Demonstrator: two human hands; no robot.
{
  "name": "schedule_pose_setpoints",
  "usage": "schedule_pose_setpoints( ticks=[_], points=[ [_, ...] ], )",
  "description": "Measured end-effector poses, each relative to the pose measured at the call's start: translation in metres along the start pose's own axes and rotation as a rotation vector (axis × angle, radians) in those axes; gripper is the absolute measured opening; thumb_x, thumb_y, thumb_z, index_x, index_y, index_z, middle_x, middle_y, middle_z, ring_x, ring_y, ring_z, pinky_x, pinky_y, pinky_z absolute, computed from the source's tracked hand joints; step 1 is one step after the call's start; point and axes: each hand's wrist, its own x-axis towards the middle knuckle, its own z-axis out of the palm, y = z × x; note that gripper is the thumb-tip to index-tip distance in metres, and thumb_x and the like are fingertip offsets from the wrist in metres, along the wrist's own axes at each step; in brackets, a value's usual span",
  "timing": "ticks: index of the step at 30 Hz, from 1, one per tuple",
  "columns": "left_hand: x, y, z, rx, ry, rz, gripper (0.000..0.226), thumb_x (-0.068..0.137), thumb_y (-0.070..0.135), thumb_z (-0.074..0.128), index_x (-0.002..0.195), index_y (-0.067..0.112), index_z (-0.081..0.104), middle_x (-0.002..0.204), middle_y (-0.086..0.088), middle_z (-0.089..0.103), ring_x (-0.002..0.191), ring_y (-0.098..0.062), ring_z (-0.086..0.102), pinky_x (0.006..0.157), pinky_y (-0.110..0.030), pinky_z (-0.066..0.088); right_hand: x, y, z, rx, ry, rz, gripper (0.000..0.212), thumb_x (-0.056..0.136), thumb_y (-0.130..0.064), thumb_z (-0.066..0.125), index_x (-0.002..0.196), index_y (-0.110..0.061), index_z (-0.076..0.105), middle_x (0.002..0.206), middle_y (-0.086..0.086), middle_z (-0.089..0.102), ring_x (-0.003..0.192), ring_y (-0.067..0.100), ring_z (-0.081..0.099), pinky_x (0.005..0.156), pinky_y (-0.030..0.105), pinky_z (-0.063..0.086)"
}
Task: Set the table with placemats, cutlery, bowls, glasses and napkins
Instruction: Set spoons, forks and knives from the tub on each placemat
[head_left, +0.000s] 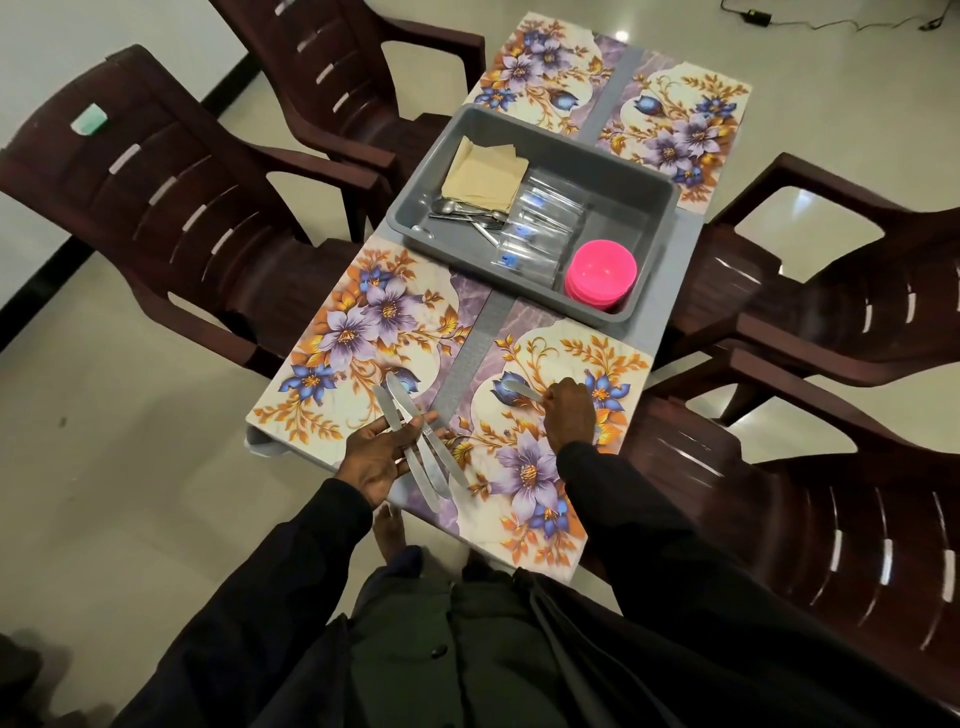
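Brown chairs (171, 208) ring a grey table (475, 338) laid with four floral placemats (363, 322); the left hand (382, 457) loosely curls round several knives (410, 415); the right hand (569, 410) grips one knife (522, 389) over the near right mat (571, 353); a tub (540, 122) holds napkins (488, 171), spoons (457, 210), glasses (540, 223) and pink bowls (600, 270).

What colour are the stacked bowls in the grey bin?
The bowls are bright pink; the head view shows them best, stacked inside the bin.

no readable text or labels anywhere
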Motion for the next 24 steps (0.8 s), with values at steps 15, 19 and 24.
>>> schedule_pose_setpoints(
  ticks=[15,19,24],
  points=[
    [0.004,0.000,-0.007,-0.015,0.021,-0.007,0.049,0.086,0.009,0.077,0.132,0.001,0.063,0.123,-0.016,0.073,0.116,-0.039,0.068,0.102,-0.052,0.052,-0.003,-0.005,-0.007,-0.004,0.001,-0.026,0.013,0.088,0.001,0.070,0.094,-0.006,0.078,0.094,0.013,0.071,0.088,0.031,0.066,0.072,0.041,0.058],
    [0.003,-0.001,-0.005,-0.017,0.019,0.005,0.041,0.090,0.006,0.073,0.131,0.001,0.064,0.122,-0.016,0.074,0.114,-0.038,0.069,0.102,-0.052,0.052,-0.003,-0.006,-0.010,0.008,-0.004,-0.022,0.012,0.090,0.000,0.068,0.096,-0.005,0.077,0.096,0.014,0.071,0.090,0.031,0.066,0.071,0.039,0.055],
    [0.000,0.001,-0.005,-0.019,0.004,0.000,0.040,0.092,0.006,0.072,0.131,-0.001,0.064,0.122,-0.016,0.073,0.114,-0.037,0.069,0.096,-0.048,0.055,-0.005,-0.008,-0.012,0.045,-0.002,-0.020,0.014,0.095,-0.009,0.065,0.102,-0.006,0.077,0.103,0.014,0.069,0.095,0.031,0.065,0.078,0.040,0.055]
  ],
)
